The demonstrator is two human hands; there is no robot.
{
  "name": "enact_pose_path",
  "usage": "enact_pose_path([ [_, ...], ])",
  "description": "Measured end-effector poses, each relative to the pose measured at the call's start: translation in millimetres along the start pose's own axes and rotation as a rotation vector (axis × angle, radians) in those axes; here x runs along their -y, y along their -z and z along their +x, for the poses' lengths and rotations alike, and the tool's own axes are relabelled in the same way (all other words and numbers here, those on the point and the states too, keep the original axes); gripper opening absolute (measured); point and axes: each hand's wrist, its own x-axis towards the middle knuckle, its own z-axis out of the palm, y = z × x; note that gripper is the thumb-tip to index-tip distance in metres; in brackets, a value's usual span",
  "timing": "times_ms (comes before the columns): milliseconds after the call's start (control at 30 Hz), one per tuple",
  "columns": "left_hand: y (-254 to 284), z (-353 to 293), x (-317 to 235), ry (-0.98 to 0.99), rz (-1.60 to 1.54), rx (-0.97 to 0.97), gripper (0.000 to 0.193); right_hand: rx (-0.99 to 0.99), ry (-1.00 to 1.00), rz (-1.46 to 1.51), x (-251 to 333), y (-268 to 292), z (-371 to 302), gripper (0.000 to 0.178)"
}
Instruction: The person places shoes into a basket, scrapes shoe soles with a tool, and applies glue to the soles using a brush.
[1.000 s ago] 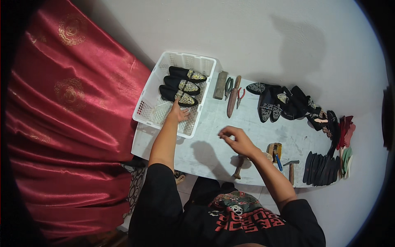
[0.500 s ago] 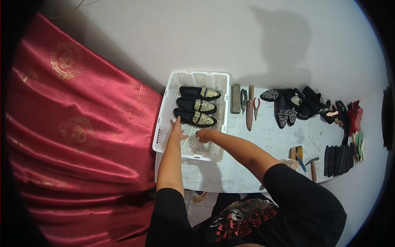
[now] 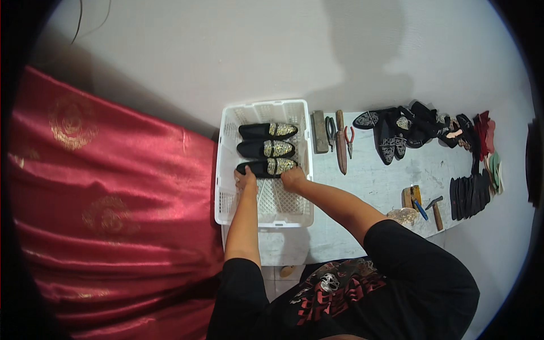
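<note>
Three black shoes with gold glittery fronts lie one behind another in a white plastic basket (image 3: 310,198), their toes to the right. My left hand (image 3: 245,178) grips the heel end of the nearest shoe (image 3: 262,168), thumb on top. At its toe end my right hand (image 3: 293,179) is closed round the tip, with most of its fingers hidden from above. Just beyond, the middle shoe (image 3: 251,150) and the far shoe (image 3: 254,132) lie untouched.
Right of the basket are a grey block (image 3: 320,132), a sheathed knife (image 3: 341,150) and red-handled pliers (image 3: 349,141). Farther right lie dark shoe uppers (image 3: 391,148), a hammer (image 3: 436,212) and black sole-shaped pieces (image 3: 469,195). A red curtain (image 3: 130,187) hangs left.
My right hand has moved up from the basket floor onto the nearest shoe's toe. My left hand has closed on its heel. That shoe now lies straighter and slightly apart from the middle one.
</note>
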Motion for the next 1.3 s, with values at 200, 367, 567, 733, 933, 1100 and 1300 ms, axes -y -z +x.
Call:
enact_pose_path([
  [200, 0, 34, 13, 0.114, -0.377, 0.176, 0.064, 0.057, -0.01, 0.128, 1, 1, 6, 0.03],
  [367, 16, 54, 21, 0.186, -0.51, 0.288, 0.051, 0.051, -0.001, 0.15, 12, 4, 13, 0.028],
  [567, -1, 0, -19, 0.194, -0.419, 0.528, 0.072, -0.002, -0.137, 0.368, -54, -21, 49, 0.028],
  [733, 19, 20, 11, 0.655, -0.859, 0.548, 0.076, -0.339, -0.406, 0.789, 0, 12, 37, 0.062],
  [933, -14, 21, 7, 0.524, -0.788, 0.554, 0.075, -0.246, -0.483, 0.651, -13, 19, 48, 0.093],
  [1100, -10, -1, 16, 0.757, -0.798, 0.659, 0.102, -0.092, -0.472, 0.68, -3, 27, 46, 0.103],
  [1300, -54, -40, 17, 0.33, -0.715, 0.926, 0.081, -0.24, -0.356, 0.605, -1, 20, 18, 0.063],
])
